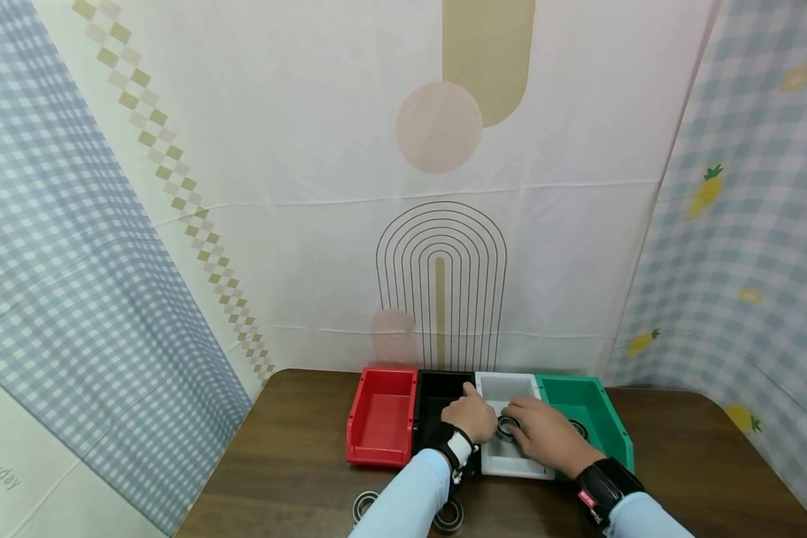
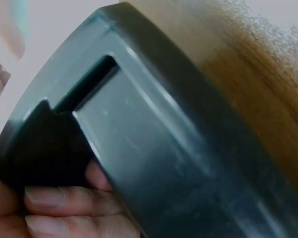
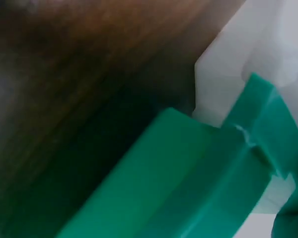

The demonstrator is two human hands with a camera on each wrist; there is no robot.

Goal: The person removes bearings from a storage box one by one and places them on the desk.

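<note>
In the head view my left hand (image 1: 471, 417) is over the black bin (image 1: 437, 388), beside its border with the white bin. The left wrist view shows its fingers (image 2: 74, 208) bent inward behind the bin's dark front wall; I cannot tell whether they hold anything. My right hand (image 1: 550, 439) reaches over the white bin (image 1: 511, 467), its thumb and fingers pinching a ball bearing (image 1: 500, 431). Its wrist is above the green bin (image 1: 612, 422), where another bearing (image 1: 580, 429) shows partly behind the hand.
A red bin (image 1: 382, 418) stands at the left end of the row. Nearer on the brown table (image 1: 276, 448) lie two bearings, one (image 1: 359, 502) left of my left sleeve and one (image 1: 449, 515) right of it. A patterned cloth (image 1: 309, 261) hangs behind the table.
</note>
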